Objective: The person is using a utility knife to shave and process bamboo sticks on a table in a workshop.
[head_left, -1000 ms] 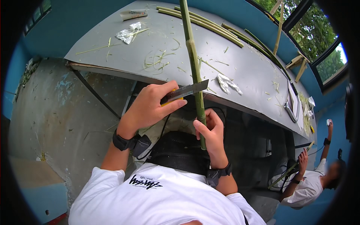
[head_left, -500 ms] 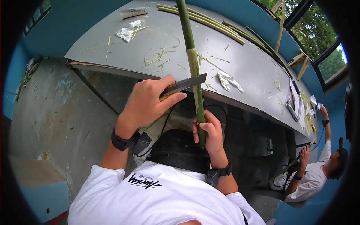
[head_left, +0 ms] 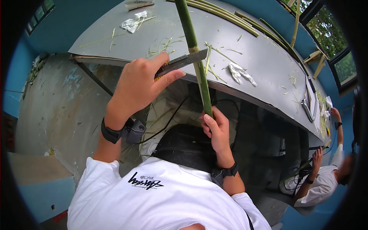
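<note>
— While gripped low by the right hand (head_left: 217, 132), fingers (head_left: 209, 123) wrapped shut around its lower end, stood the green bamboo stalk (head_left: 197, 61) near upright, long axis running up past the grey counter (head_left: 264, 65) edge.

— And the left hand (head_left: 140, 86)?

— Closed on a knife (head_left: 183, 61), blade laid crosswise against the stalk, well above the right hand. Possibly at a node; hard to tell.
</note>
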The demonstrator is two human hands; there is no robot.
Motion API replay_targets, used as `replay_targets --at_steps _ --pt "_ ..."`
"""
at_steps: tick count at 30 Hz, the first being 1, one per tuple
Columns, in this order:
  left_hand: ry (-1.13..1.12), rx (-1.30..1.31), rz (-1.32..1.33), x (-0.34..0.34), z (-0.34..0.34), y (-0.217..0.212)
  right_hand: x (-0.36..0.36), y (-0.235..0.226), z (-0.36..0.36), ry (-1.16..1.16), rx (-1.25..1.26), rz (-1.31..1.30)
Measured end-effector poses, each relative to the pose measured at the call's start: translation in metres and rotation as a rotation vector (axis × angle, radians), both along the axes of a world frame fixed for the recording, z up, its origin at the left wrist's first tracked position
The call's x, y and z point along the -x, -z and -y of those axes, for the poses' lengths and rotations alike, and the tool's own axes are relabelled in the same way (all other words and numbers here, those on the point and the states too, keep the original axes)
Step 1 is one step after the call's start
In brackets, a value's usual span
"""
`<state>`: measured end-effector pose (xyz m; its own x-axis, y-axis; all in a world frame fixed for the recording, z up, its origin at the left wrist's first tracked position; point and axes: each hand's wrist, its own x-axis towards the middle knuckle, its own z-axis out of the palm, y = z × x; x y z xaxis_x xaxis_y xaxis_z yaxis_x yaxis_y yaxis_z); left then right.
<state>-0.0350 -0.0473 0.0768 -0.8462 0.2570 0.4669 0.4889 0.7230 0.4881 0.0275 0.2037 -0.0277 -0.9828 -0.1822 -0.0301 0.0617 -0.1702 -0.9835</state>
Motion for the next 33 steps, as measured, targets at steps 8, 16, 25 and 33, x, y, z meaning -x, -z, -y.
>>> replay_targets --at_steps 8,16,25,33 --pt "0.03 0.055 0.037 -0.003 0.011 -0.011 0.002 0.012 -0.004 0.142 -0.225 -0.212" --pt "-0.049 0.195 0.007 -0.023 0.014 -0.024 -0.006 -0.008 -0.016 0.195 -0.474 -0.435" --pt "-0.773 0.085 -0.21 0.003 0.149 -0.053 -0.017 -0.014 -0.029 0.177 -0.387 -0.29" --pt "-0.31 -0.099 -0.087 -0.022 0.08 -0.024 -0.009 -0.017 -0.014 0.024 -0.317 -0.108"
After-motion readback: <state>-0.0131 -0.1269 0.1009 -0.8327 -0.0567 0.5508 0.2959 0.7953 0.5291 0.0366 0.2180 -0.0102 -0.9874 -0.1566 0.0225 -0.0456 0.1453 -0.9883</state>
